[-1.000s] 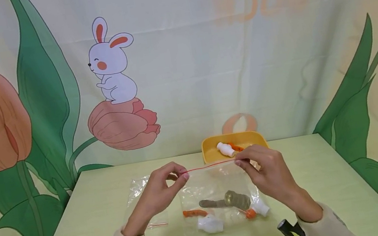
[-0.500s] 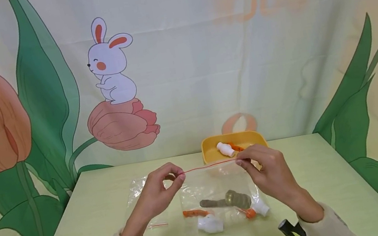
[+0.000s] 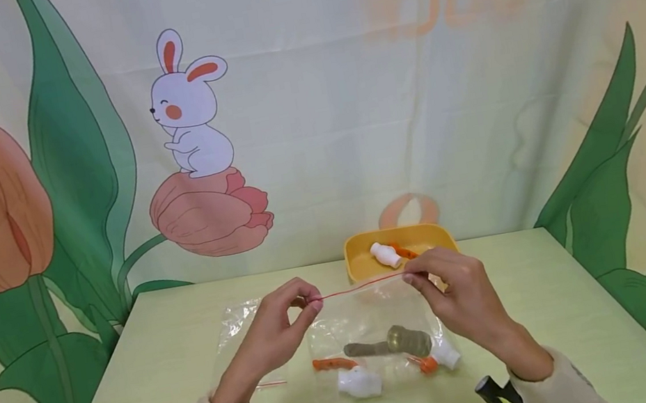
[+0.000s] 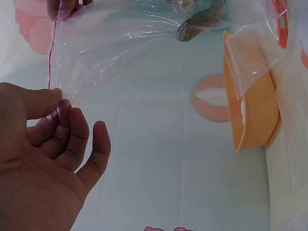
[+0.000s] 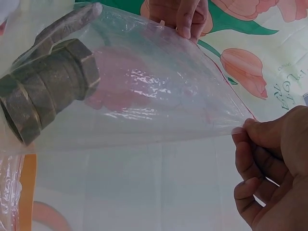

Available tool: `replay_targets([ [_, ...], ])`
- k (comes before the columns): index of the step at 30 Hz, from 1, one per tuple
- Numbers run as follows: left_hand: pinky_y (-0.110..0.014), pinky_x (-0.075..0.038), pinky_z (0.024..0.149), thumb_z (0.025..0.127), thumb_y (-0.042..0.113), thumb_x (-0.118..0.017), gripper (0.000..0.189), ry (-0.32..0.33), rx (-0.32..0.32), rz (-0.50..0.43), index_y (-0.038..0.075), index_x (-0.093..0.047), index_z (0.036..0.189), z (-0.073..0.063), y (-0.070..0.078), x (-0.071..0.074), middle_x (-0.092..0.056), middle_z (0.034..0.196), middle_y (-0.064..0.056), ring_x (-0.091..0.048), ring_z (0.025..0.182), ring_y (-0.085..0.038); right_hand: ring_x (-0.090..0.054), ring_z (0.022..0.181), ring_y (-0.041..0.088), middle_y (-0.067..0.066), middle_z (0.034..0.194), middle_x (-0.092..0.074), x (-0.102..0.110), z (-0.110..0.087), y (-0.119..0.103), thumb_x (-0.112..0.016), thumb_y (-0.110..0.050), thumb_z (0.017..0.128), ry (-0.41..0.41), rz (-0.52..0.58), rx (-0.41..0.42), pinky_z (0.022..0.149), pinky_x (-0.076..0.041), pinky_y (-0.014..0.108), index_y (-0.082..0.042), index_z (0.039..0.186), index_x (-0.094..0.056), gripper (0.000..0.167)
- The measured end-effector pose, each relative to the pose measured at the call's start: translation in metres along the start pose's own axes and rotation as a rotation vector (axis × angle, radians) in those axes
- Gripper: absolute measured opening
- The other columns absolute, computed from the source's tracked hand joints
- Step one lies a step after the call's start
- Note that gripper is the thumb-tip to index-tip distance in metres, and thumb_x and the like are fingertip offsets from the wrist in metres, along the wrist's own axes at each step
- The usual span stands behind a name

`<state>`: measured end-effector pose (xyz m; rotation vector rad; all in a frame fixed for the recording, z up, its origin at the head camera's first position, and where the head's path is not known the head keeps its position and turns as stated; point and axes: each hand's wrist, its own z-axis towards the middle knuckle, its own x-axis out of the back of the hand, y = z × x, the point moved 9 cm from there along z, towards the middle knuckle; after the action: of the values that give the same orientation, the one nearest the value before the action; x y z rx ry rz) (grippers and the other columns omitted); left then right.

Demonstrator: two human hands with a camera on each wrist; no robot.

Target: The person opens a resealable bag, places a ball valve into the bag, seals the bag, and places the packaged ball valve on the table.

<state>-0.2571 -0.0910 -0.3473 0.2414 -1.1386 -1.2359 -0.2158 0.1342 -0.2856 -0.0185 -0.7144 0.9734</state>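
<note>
A clear zip bag (image 3: 371,306) with a red seal line hangs stretched between both hands. My left hand (image 3: 281,321) pinches its top left corner between thumb and fingertips, and my right hand (image 3: 461,292) pinches the top right corner. Inside the bag lie a ribbed brass pipe fitting (image 5: 53,86) and a grey, elongated handle-like piece (image 3: 365,348). Below it, partly overlapped by the bag in the head view, are white plastic valve-like pieces (image 3: 359,382) and an orange handle (image 3: 332,363). A round orange part (image 3: 428,364) sits at the right.
Behind the bag, a yellow tray (image 3: 359,267) at the table's back edge holds a white piece (image 3: 385,255) and an orange one. Another clear zip bag (image 3: 234,321) lies on the table (image 3: 134,372), left and partly under my left forearm. A printed curtain hangs behind.
My left hand has shifted slightly left and then back right, ending a little lower. The brass fitting and grey piece have drifted slightly right. Both hands keep their pinch.
</note>
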Motion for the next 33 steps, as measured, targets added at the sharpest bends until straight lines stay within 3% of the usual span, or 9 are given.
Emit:
replay_targets([
  [8,-0.032,-0.056,0.083,0.094,0.011,-0.065,0.007,-0.005,-0.025,-0.031,0.017,-0.064,0.096,0.0003,0.0004,-0.0031,-0.064,0.090,0.005,-0.060,0.083,-0.008,-0.056,0.071,0.009,-0.001,0.082,-0.070,-0.0001,-0.0001,0.0005,-0.076,-0.008,0.084,-0.005,0.007,-0.009,0.063,-0.041,0.012,-0.009,0.088,-0.073,0.005],
  [17,-0.026,-0.052,0.079,0.095,0.011,-0.064,0.009,0.027,-0.081,-0.001,0.019,-0.065,0.091,0.0011,0.0056,-0.0036,-0.062,0.083,0.006,-0.058,0.083,-0.009,-0.055,0.070,0.008,-0.002,0.081,-0.070,-0.0011,-0.0002,-0.0002,-0.076,-0.008,0.084,-0.004,0.021,-0.016,0.061,-0.039,0.012,-0.009,0.088,-0.073,0.005],
  [27,-0.026,-0.052,0.080,0.091,0.013,-0.069,0.005,0.024,-0.039,0.012,0.017,-0.067,0.095,0.0043,0.0053,-0.0062,-0.065,0.090,0.007,-0.059,0.087,-0.008,-0.056,0.070,0.008,-0.001,0.080,-0.070,-0.0001,-0.0002,-0.0020,-0.077,-0.004,0.081,0.017,0.033,0.009,0.062,-0.042,0.013,-0.009,0.087,-0.073,0.009],
  [33,-0.036,-0.055,0.084,0.093,0.011,-0.066,0.007,0.029,-0.060,0.004,0.017,-0.066,0.092,0.0052,0.0093,-0.0073,-0.065,0.088,0.006,-0.062,0.088,-0.009,-0.056,0.070,0.008,-0.001,0.081,-0.070,0.0004,0.0001,-0.0013,-0.078,-0.002,0.080,0.013,0.026,-0.002,0.062,-0.041,0.012,-0.010,0.088,-0.073,0.012],
])
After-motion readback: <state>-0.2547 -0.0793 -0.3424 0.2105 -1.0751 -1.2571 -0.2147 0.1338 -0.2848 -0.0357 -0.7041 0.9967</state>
